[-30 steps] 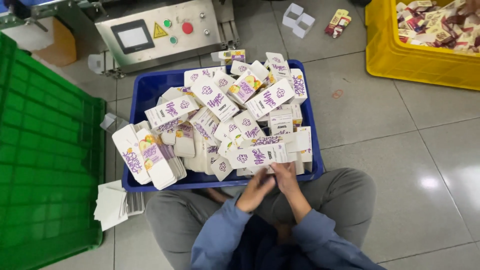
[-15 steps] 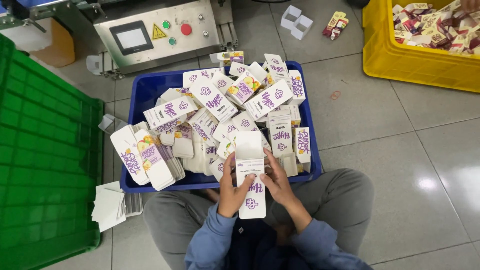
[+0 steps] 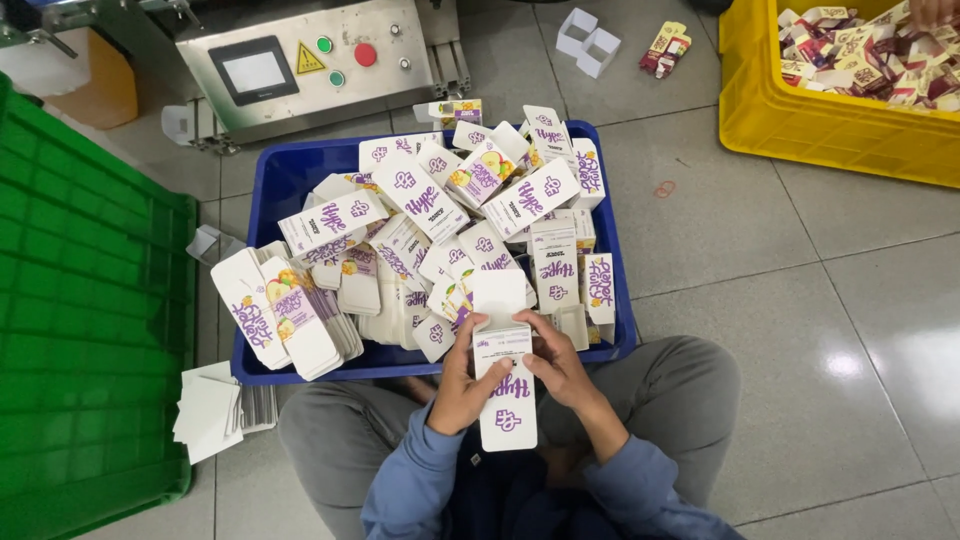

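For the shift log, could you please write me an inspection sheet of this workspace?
Surface: grey tiled floor, glossy.
Job's things: white-and-purple carton held over the lap; blue crate heaped with flat cartons.
Clutter: flat stack on the crate's left edge; white sheets and loose cartons on the floor.
Grips: left hand and right hand both on the carton.
Cables: nothing seen.
Surroundings: green crate, yellow crate, metal machine with screen and buttons.

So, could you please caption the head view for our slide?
Both hands, left hand and right hand, hold a white carton over a blue crate.
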